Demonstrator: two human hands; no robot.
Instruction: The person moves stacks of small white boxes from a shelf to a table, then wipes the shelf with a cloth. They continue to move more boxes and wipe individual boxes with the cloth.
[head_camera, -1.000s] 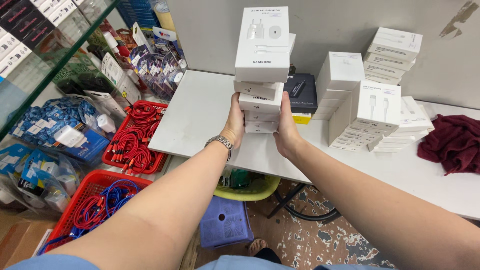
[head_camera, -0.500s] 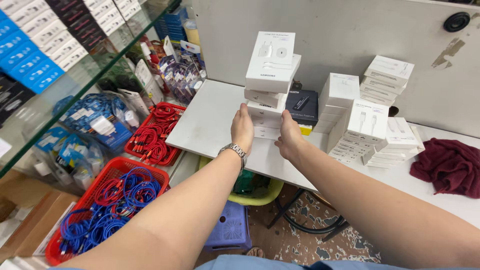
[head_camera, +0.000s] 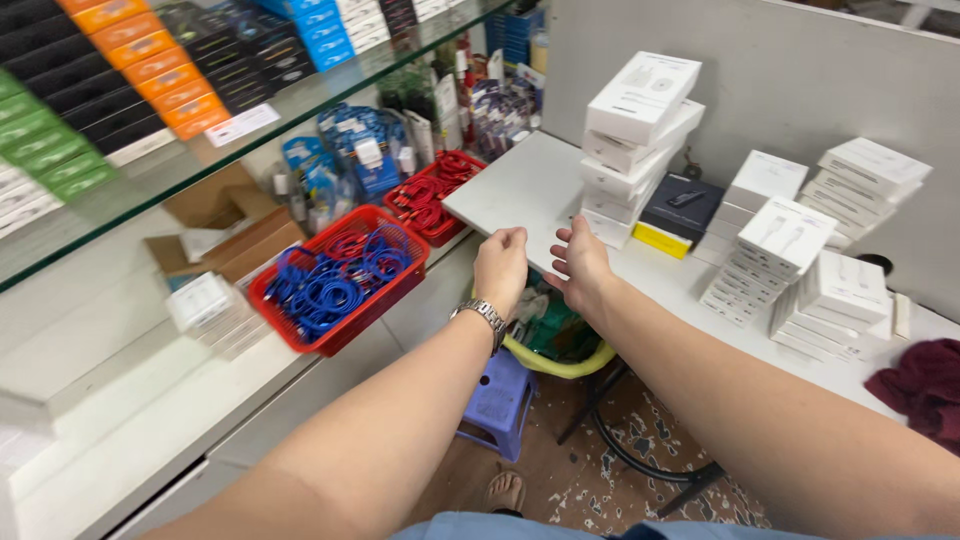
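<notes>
Shop shelving and a grey partition wall frame a white surface (head_camera: 520, 190) stacked with boxed goods. A leaning stack of white boxes (head_camera: 632, 140) stands on that surface near its front edge, the top box tilted and jutting past those beneath it. Both hands sit just in front of the stack, apart from it and holding nothing: the left hand (head_camera: 500, 268), with a metal wristwatch (head_camera: 482, 315) on its wrist, has its fingers curled loosely inward, and the right hand (head_camera: 582, 265) is open with fingers spread toward the lowest boxes. Just right of the stack lies a dark box (head_camera: 685, 205) on a yellow one. Further right, more piles of white boxes (head_camera: 800, 260) crowd the surface, and a dark red cloth (head_camera: 925, 390) lies at its far end. To the left, red baskets (head_camera: 330, 280) of blue and red cables rest on a lower counter beneath a glass shelf (head_camera: 250, 110). Below the surface stand a purple stool (head_camera: 500, 395) and a yellow basin (head_camera: 560, 360).
</notes>
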